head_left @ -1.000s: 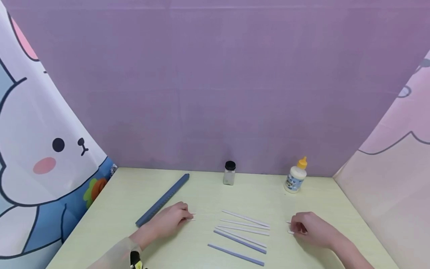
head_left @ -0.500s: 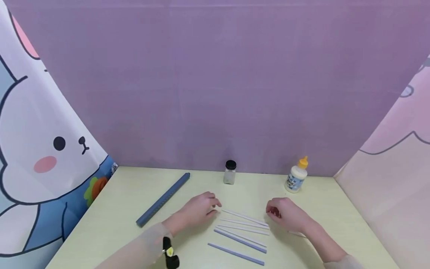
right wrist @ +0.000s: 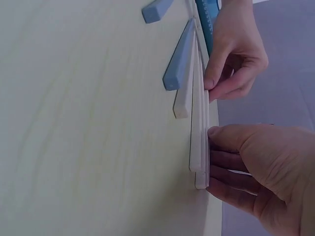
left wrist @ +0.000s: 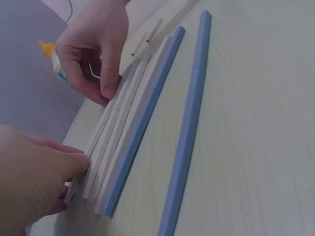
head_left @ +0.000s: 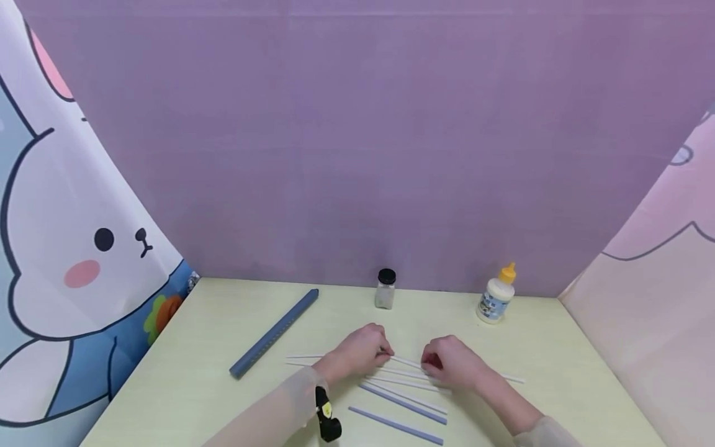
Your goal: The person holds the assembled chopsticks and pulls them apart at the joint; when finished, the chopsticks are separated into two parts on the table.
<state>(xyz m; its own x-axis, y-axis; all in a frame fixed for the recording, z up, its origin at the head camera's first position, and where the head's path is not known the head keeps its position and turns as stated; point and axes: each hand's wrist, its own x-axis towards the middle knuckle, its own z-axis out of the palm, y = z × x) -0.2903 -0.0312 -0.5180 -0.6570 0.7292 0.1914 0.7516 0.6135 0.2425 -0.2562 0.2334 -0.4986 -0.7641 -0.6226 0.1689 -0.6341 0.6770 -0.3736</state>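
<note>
A purple cloth backs the head view, with a pale table below. Reckoned from the gap between the hands, the left hand is at 9 o'clock and the right hand at 3; each has thumb and fingers drawn nearly together, pinching one white strip, the farthest of its row. A dark blue bar lies toward 10, its row of small marks illegible. A yellow-capped bottle stands at 2, its blue-and-white label too small to read. A black-lidded jar stands near 12. Two light blue strips lie toward 6, beside more white strips. Unlike the head view, the left wrist view shows fine lines crossing strips; the right wrist view shows blunt, faceted ends.
</note>
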